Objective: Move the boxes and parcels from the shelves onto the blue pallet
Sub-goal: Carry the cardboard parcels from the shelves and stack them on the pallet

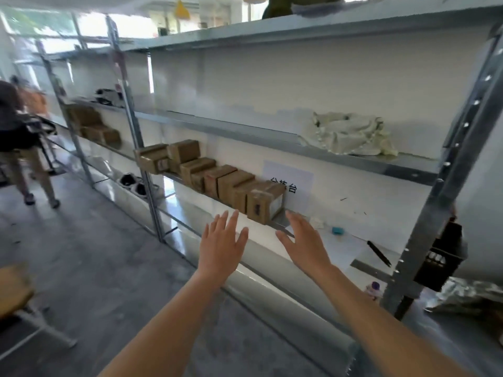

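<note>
The shelves (pixel 272 137) in front of me are dull grey metal with a faint sheen, their uprights punched with holes. The boxes (pixel 217 178) are matt brown cardboard sealed with glossy tape. A crumpled pale plastic parcel (pixel 351 134) looks soft, and the floor (pixel 81 254) rough grey concrete.

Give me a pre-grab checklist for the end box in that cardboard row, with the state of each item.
1. Both hands free: ok. The left hand and right hand are open and hold nothing.
2. Hands lined up: ok. They reach toward the nearest brown cardboard box, one to each side, not yet touching it.
3. Box accessible: ok. It stands at the right end of the row of brown cardboard boxes on the grey metal shelf, open shelf beside it.
4. Nothing stacked on it: ok.
5. Blue pallet ready: cannot tell, it is not in view.
6. Box weight: cannot tell.
</note>
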